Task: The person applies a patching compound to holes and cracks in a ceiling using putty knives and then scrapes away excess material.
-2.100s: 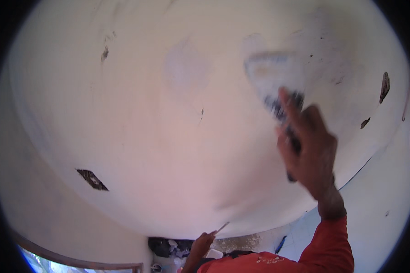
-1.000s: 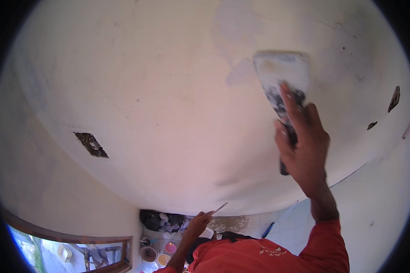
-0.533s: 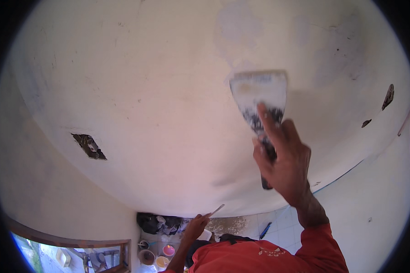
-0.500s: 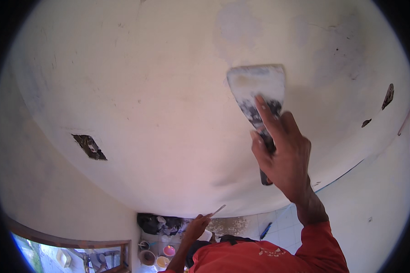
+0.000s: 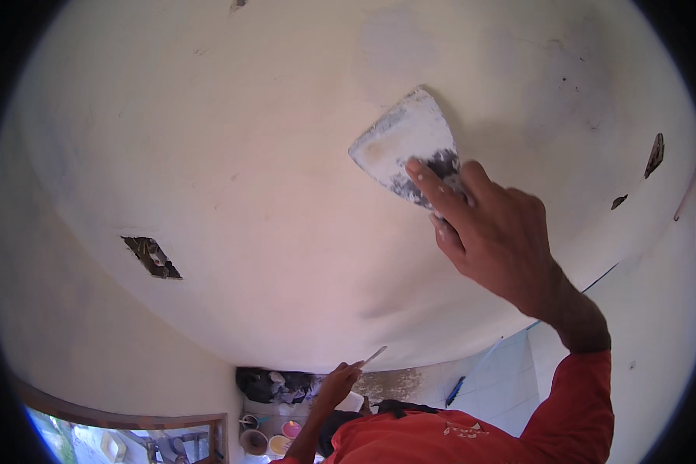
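Observation:
My right hand [image 5: 499,228] grips a wide putty knife [image 5: 414,143] and holds its blade against the cream wall [image 5: 286,178]. The index finger lies along the blade, which is smeared with white filler and dark stains. The blade's broad edge points to the upper left, just below a greyish patch [image 5: 394,46] on the wall. Low down by my body, my left hand [image 5: 339,383] is closed round a thin, flat-bladed tool [image 5: 374,356], whose handle is hidden in the fingers.
A rectangular wall recess [image 5: 152,257] opens at left; two holes, one a longer slot [image 5: 654,156], lie at right. Below on the floor are black bags [image 5: 267,384], several buckets, among them a pink one [image 5: 291,429], and a blue brush [image 5: 455,391]. A wood-framed window [image 5: 124,420] is lower left.
My right hand has moved right and slightly up, turning the putty knife so that its edge tilts toward the upper left. My left hand stays nearly in place.

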The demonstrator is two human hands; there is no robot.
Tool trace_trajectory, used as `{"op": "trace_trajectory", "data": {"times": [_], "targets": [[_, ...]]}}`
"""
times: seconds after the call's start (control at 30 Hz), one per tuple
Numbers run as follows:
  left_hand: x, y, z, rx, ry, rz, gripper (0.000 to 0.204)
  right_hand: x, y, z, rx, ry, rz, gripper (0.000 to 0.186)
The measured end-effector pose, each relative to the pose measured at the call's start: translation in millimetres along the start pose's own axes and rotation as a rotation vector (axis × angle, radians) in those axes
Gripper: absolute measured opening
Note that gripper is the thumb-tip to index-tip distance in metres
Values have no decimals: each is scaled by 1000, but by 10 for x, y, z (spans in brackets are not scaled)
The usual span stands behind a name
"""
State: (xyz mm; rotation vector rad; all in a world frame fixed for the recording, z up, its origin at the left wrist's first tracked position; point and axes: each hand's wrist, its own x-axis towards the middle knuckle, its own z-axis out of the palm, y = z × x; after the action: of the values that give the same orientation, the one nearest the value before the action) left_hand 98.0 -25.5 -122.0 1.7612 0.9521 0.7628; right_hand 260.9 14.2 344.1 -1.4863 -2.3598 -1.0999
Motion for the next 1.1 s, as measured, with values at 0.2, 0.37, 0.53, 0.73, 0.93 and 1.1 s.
{"op": "trace_trajectory", "data": {"times": [0.2, 0.37, 0.53, 0.73, 0.93, 1.1], "targets": [[39, -86, 40, 62, 28, -4, 32, -446, 78, 9, 12, -215, 157, 60], [-50, -148, 1, 30, -7, -72, 33, -464, 318, -245, 67, -92, 274, 60], [38, -88, -44, 103, -40, 32, 32, -107, 639, -340, 104, 386, 288, 54], [61, -79, -4, 100, -28, 28, 32, 50, 582, -340, 77, 216, 395, 52], [25, -130, 62, 91, -40, -1, 32, -283, 569, -370, 84, 74, 383, 55], [91, -100, 64, 101, -48, 7, 32, -55, 943, -215, 82, 366, 317, 56]]}}
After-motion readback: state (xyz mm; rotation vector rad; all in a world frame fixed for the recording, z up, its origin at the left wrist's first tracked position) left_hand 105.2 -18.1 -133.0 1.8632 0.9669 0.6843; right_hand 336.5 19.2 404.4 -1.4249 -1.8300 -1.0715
